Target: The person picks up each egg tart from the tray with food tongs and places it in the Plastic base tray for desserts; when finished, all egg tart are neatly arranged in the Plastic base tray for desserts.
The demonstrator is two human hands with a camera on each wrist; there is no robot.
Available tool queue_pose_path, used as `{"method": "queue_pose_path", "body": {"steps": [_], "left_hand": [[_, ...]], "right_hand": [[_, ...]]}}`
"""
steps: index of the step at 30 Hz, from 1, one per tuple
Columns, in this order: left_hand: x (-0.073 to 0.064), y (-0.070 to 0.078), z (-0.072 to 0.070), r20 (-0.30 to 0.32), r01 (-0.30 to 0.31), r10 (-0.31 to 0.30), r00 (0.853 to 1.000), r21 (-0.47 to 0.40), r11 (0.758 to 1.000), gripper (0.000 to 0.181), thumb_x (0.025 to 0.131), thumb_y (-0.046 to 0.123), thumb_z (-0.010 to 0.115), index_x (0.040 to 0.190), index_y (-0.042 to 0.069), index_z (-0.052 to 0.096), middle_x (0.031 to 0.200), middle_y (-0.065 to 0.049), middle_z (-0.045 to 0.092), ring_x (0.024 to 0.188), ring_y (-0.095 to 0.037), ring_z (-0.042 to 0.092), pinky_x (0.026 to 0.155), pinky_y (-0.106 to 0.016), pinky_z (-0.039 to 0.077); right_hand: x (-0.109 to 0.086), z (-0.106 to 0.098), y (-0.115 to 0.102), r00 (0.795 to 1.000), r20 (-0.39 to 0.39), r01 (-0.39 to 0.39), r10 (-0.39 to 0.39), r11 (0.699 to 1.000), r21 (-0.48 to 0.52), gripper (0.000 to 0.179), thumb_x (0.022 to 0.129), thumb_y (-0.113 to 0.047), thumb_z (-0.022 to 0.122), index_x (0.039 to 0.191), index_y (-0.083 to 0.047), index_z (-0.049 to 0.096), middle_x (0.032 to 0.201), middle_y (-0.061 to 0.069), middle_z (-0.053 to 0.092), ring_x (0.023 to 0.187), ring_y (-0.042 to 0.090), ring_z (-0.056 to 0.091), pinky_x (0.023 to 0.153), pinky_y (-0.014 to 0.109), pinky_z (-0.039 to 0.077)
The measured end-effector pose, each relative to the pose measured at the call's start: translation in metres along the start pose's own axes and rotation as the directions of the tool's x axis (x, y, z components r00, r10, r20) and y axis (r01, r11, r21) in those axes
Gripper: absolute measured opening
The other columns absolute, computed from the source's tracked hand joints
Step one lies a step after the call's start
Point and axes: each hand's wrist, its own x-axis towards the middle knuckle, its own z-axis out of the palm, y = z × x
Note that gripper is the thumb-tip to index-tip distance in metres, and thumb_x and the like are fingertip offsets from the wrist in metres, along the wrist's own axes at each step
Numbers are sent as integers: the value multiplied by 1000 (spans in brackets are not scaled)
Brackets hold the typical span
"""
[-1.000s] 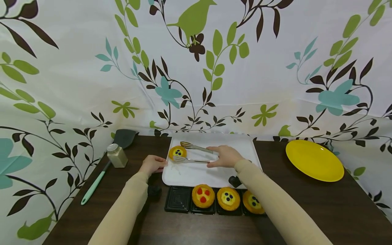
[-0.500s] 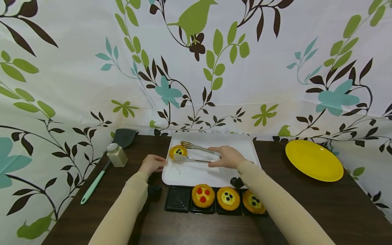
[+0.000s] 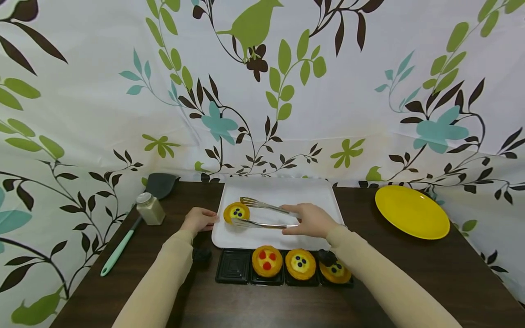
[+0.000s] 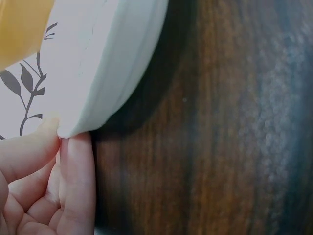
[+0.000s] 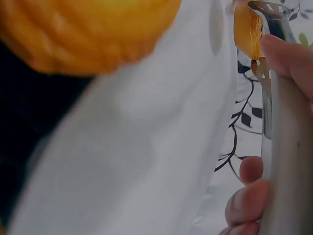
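Observation:
My right hand [image 3: 313, 220] grips metal tongs [image 3: 266, 225] over the white tray [image 3: 283, 189]. Their two arms are spread, one tip behind and one in front of an egg tart [image 3: 236, 213] with blue dots on its yellow filling. That tart sits near the tray's left edge; whether the tips press on it I cannot tell. My left hand [image 3: 198, 220] pinches the left rim of the tray, thumb above and fingers below in the left wrist view [image 4: 49, 181]. In the right wrist view, fingers [image 5: 249, 200] curl round the tongs' handle.
Along the tray's front lie black square holders [image 3: 232, 266], the leftmost without a tart. Others bear a red-dotted tart [image 3: 267, 261] and two blue-dotted tarts [image 3: 301, 264]. A shaker jar [image 3: 150, 209] and a green-handled spatula [image 3: 118, 253] lie left, a yellow plate [image 3: 412, 212] right.
My right hand and the tongs have come nearer to me, and the tart between the tips has shifted the same way on the tray. The left hand keeps its hold on the rim.

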Motion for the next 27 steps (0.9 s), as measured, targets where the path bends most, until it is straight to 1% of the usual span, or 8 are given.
{"method": "queue_pose_path", "body": {"steps": [3,6,7,9,10,16,22,27], "left_hand": [[1,0,-1,-1,3,-3,1000,7,1000,31,90,9,65,115,-9,63,113,-24,61,75,-13,64,72,-28,59],[-2,0,-2,4,-5,5,1000,10,1000,31,90,9,64,115,-10,62,112,-25,61,74,-12,64,72,-28,59],[-2,1,-2,6,-8,8,1000,9,1000,31,90,9,64,115,-10,62,112,-25,61,74,-12,64,72,-28,59],[-4,1,-2,5,-13,13,1000,11,1000,31,91,9,63,115,-10,62,112,-25,61,75,-13,64,72,-28,59],[-5,1,-3,4,-14,14,1000,13,1000,31,91,9,63,115,-10,62,112,-25,61,75,-13,64,72,-28,59],[-4,1,-2,15,-14,14,1000,17,1000,31,92,9,62,116,-10,61,114,-26,60,75,-13,64,72,-28,59],[-3,-1,-2,16,-15,15,1000,13,1000,32,92,10,62,117,-11,60,113,-26,61,78,-14,65,74,-29,58],[-3,1,-2,21,-15,15,1000,8,1000,33,92,10,63,117,-10,61,115,-26,60,79,-15,65,74,-29,58]], "right_hand": [[-8,1,-3,1000,0,12,-12,1000,-4,69,77,-47,75,138,-24,51,67,-7,52,57,10,42,52,25,35],[-17,2,-6,999,7,34,-34,999,-6,69,77,-48,74,138,-25,51,84,-4,63,62,10,46,56,26,40],[-19,3,-8,999,9,41,-41,999,-3,69,77,-48,74,138,-25,51,90,-3,65,64,11,47,57,26,41],[-24,4,-9,999,16,51,-51,999,-8,69,78,-49,74,138,-25,51,92,-1,65,65,11,47,59,27,42],[-26,4,-11,998,18,54,-54,999,-2,69,78,-49,74,138,-25,51,96,0,65,67,11,48,60,27,43],[-37,7,-14,997,44,61,-61,998,-5,70,77,-53,73,138,-26,51,89,-2,62,68,10,47,60,27,41],[-44,11,-16,994,54,91,-90,996,-16,70,77,-56,71,137,-26,52,74,-1,55,63,8,43,53,24,36],[-51,13,-16,993,66,98,-96,995,-24,71,76,-58,70,137,-27,52,68,-3,49,60,6,39,51,23,32]]}}
